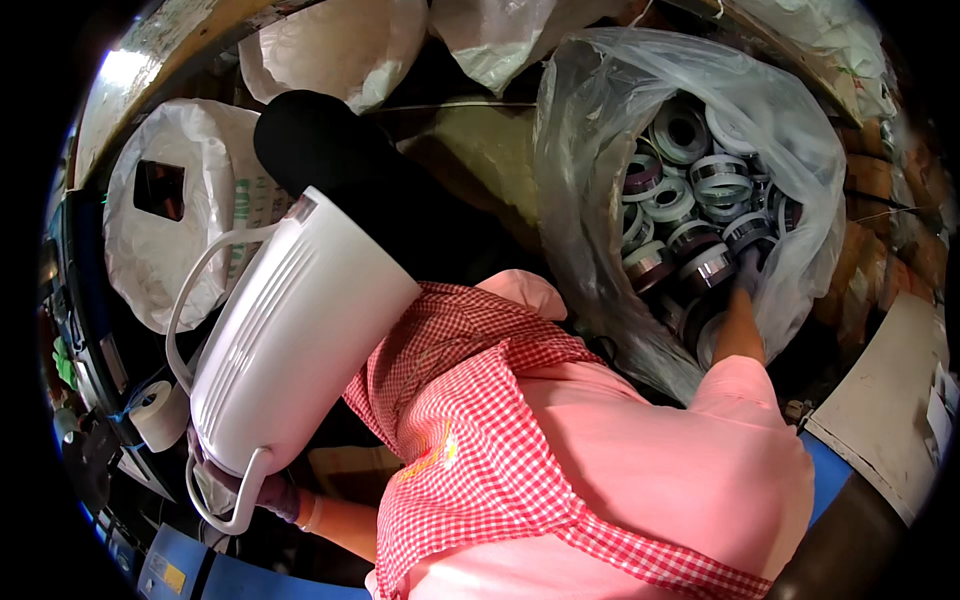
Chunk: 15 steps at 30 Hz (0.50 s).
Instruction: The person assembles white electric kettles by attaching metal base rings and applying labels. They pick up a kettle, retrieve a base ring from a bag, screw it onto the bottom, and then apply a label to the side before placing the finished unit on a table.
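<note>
My left hand (280, 497), in a thin purplish glove, grips the lower end of a white plastic tub (290, 330) beside one of its loop handles. The tub lies tilted across my lap, its ribbed side facing up; its inside is hidden. My right hand (749, 272), gloved in grey, reaches down into a large clear plastic bag (590, 160) on the right. Among the silver and dark-banded rolls (720, 180) in that bag, its fingers are hidden.
A white sack (150, 270) with a dark rectangular object (160, 190) on it stands at the left. Below it sits a white roll (158, 416). More pale bags (335, 50) line the far side. A beige panel (880, 400) rises at the right.
</note>
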{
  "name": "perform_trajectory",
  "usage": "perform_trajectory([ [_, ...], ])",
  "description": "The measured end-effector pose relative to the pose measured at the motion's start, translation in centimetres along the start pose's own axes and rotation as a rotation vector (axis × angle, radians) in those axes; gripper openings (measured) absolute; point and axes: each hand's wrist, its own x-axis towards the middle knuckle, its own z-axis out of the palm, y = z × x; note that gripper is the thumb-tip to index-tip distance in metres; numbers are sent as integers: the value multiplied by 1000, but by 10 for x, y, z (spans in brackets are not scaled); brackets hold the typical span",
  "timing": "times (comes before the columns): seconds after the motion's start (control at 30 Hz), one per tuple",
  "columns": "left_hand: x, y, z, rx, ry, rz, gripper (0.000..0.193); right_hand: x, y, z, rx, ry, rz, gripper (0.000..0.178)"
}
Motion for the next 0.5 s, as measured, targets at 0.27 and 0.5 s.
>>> perform_trajectory([
  [0.27, -28, -9, 20, -46, 151, -125, 50, 64, 72, 66, -288, -412, 104, 101],
  [0.5, -45, -23, 11, 140, 177, -88, 50, -182, -139, -41, -184, -348, -160, 75],
])
